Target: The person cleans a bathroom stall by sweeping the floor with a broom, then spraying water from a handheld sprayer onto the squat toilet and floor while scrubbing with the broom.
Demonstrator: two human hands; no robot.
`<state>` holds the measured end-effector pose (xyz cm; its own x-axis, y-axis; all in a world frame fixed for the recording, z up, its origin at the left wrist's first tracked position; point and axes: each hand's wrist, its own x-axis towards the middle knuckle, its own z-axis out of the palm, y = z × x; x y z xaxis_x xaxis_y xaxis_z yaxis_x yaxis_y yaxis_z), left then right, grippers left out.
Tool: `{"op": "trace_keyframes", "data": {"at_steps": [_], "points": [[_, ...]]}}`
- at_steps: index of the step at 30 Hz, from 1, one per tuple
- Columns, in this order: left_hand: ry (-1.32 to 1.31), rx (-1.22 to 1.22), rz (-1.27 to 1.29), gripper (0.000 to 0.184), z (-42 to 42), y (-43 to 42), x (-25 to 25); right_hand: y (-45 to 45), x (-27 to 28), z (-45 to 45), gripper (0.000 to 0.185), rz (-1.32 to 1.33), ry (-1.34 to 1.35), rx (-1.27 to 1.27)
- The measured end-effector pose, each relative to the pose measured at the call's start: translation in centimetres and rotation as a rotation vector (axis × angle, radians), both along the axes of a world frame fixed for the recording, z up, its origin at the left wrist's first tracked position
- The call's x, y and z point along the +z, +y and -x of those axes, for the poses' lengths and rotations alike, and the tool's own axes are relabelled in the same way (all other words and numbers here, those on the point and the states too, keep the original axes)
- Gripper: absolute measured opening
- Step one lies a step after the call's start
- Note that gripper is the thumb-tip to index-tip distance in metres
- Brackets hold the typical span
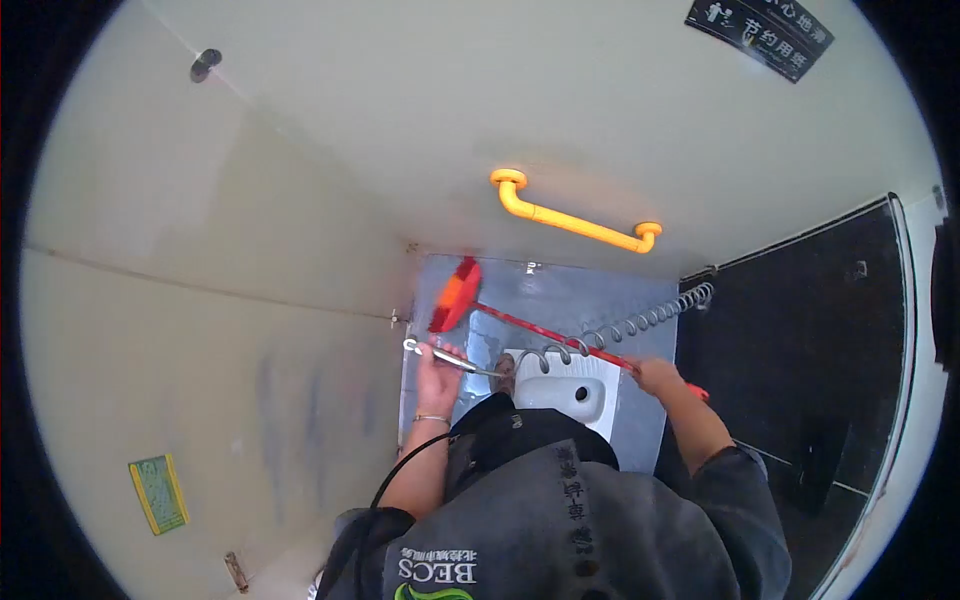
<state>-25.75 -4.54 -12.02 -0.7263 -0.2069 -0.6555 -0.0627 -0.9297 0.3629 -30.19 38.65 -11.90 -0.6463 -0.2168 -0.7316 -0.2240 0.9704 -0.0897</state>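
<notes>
My left hand (437, 380) is closed around a chrome hand sprayer (456, 361), its white head pointing left. A grey coiled hose (640, 322) runs from the right wall across toward the sprayer; part of it passes over the broom handle. My right hand (657, 377) grips the red handle of a broom (530, 326) near its end. The broom's red and orange bristle head (456, 296) is at the far left corner of the floor, just beyond my left hand. Below the hose lies a white squat toilet (562, 393), partly hidden by my body.
A yellow grab bar (575, 224) is fixed to the far wall. Light partition panels (300, 400) stand close on the left, and a black panel (790, 330) on the right. The grey floor (560, 280) looks wet near the left. A black sign (760, 35) hangs upper right.
</notes>
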Motion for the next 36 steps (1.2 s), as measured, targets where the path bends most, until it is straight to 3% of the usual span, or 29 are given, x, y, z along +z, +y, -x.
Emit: {"op": "trace_keyframes", "data": {"at_steps": [5,8,12,14,17,19,20,22,25,27,28,29,33,36], "points": [[-0.061,-0.189,-0.028,0.041,2.1,5.1,-1.9,8.4,6.3,-10.6,0.04,-0.138,-0.022,-0.351],[-0.046,-0.353,-0.037,0.041,3.0,7.9,-2.6,12.0,6.4,-18.6,0.043,-0.166,-0.043,-0.549],[-0.091,-0.498,-0.144,0.04,3.4,10.9,-3.4,12.1,5.5,-28.8,0.047,-0.042,0.013,-0.845],[-0.105,-0.568,-0.154,0.04,2.9,12.0,-3.0,8.5,8.5,-30.6,0.046,-0.094,-0.137,-1.028],[-0.13,-0.642,-0.19,0.041,1.9,13.6,-3.1,8.8,7.4,-39.3,0.046,-0.078,-0.12,-1.084],[-0.146,-0.665,-0.214,0.041,1.3,14.4,-3.5,9.9,8.0,-44.2,0.044,0.424,-0.184,-1.33],[-0.134,-0.676,-0.171,0.041,1.0,14.8,-3.6,8.7,12.7,-38.8,0.044,0.424,-0.176,-1.341],[-0.116,-0.687,-0.148,0.042,0.7,15.6,-3.3,7.5,21.3,-37.5,0.044,0.292,-0.313,-1.473],[-0.086,-0.634,-0.097,0.043,-0.1,16.9,-2.1,9.8,19.9,-37.8,0.042,0.466,-0.192,-1.552],[-0.08,-0.619,-0.082,0.045,-0.8,17.8,-1.5,11.8,17.3,-34.3,0.04,0.367,0.001,-1.25],[-0.079,-0.601,-0.11,0.045,-1.2,18.2,-1.6,14.2,13.1,-33.7,0.037,0.355,0.23,-1.046],[-0.081,-0.583,-0.135,0.044,-1.7,18.6,-1.6,16.5,9.5,-31.8,0.038,0.385,0.283,-0.948],[-0.037,-0.64,-0.039,0.042,-4.0,20.7,0.0,20.9,2.7,-22.3,0.042,0.01,0.078,-0.893],[-0.054,-0.674,-0.034,0.042,-4.4,21.7,1.2,22.1,2.9,-24.5,0.042,-0.024,0.033,-0.963]]}}
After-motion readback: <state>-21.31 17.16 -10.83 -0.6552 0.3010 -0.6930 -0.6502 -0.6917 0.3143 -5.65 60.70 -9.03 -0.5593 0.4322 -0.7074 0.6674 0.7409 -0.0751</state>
